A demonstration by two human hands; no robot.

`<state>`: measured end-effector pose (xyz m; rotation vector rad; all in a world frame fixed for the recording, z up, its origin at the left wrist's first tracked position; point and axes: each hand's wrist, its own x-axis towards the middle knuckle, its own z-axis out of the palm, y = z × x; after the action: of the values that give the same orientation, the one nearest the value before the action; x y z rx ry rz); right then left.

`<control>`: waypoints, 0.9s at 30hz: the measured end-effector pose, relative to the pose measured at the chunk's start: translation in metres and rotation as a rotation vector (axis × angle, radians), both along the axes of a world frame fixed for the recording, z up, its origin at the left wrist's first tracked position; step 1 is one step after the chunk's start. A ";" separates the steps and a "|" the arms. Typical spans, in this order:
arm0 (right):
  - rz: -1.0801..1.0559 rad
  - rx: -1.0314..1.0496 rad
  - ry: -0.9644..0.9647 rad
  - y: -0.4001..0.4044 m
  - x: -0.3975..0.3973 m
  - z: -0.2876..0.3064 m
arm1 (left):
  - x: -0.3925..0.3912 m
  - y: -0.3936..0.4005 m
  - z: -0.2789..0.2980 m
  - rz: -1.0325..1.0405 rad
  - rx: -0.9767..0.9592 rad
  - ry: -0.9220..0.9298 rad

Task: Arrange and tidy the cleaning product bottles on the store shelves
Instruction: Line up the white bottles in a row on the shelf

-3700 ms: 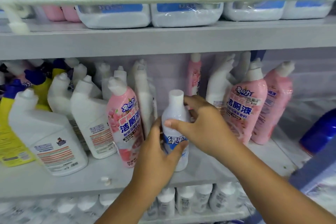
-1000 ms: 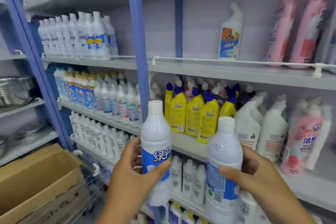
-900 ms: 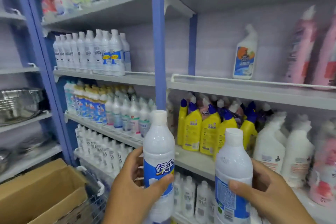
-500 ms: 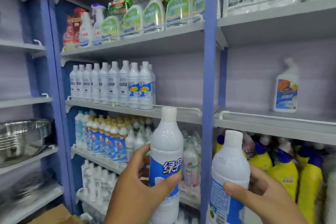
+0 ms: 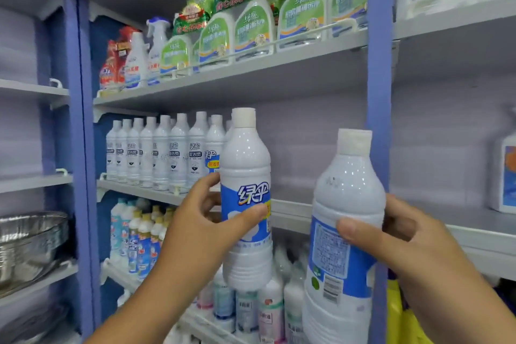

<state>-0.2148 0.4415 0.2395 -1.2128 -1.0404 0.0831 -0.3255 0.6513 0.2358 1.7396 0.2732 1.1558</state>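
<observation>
Blue-framed store shelves [image 5: 279, 48] carry spray bottles [image 5: 251, 19] above and a row of white bottles [image 5: 164, 150] below. Left hand [image 5: 201, 229], grip curled around a white bottle [image 5: 245, 176], holds it upright beside that row; right hand [image 5: 402, 243] likewise grips a second bottle [image 5: 346, 204] just beside the blue upright [image 5: 379, 64].

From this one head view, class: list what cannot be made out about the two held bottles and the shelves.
- Left-hand bottle: label partly covered by left hand.
- Right-hand bottle: base cut off by the bottom edge; its small print is blurred.
- Row of white bottles: small label text too small to read.
- Right hand: fingers behind the bottle hidden.
</observation>
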 end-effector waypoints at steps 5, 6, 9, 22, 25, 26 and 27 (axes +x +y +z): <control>-0.148 0.061 -0.104 0.039 0.014 0.052 | 0.053 0.041 0.049 -0.004 0.136 -0.082; -0.189 0.059 -0.116 0.048 0.015 0.061 | 0.065 0.049 0.056 -0.013 0.144 -0.087; -0.333 0.077 -0.127 0.076 0.030 0.081 | 0.104 0.074 0.072 -0.068 0.156 -0.085; -0.706 -0.015 -0.031 0.146 0.102 0.083 | 0.185 0.122 0.053 -0.178 0.234 0.040; -0.737 -0.027 0.010 0.152 0.115 0.082 | 0.190 0.125 0.047 -0.204 0.239 0.087; -0.741 -0.037 0.015 0.154 0.118 0.081 | 0.190 0.125 0.045 -0.216 0.234 0.099; -0.746 -0.059 0.013 0.155 0.121 0.079 | 0.190 0.126 0.043 -0.224 0.223 0.106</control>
<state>-0.0934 0.5968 0.3184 -1.5816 -0.5239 -0.4597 -0.1358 0.7769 0.2783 1.9743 0.0106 0.9617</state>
